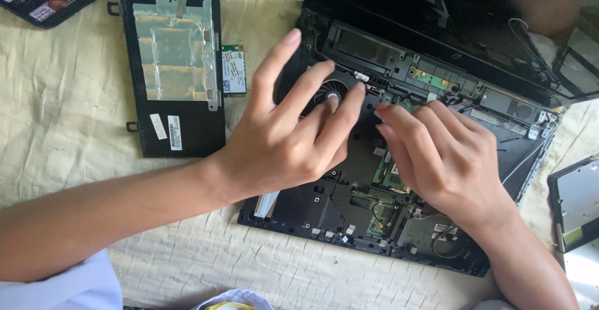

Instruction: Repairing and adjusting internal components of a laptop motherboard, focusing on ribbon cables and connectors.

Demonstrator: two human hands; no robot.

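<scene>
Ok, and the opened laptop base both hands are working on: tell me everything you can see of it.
The laptop base is black plastic, lying flat on a cream wrinkled cloth with its top cover off. Green circuit board, thin wires and a round cooling fan are exposed. The screen remains attached along the far edge. The left hand rests fingers on the fan area; the right hand touches the parts beside it.

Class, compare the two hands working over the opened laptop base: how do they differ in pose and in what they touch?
The left hand has its fingers spread wide, fingertips on and around the round cooling fan; the right hand keeps its fingers close together. The left hand's index finger lifts clear of the laptop base, while the right hand's fingertips press down beside the fan near the green circuit board. Both are bare, palms down, and grip nothing.
</scene>
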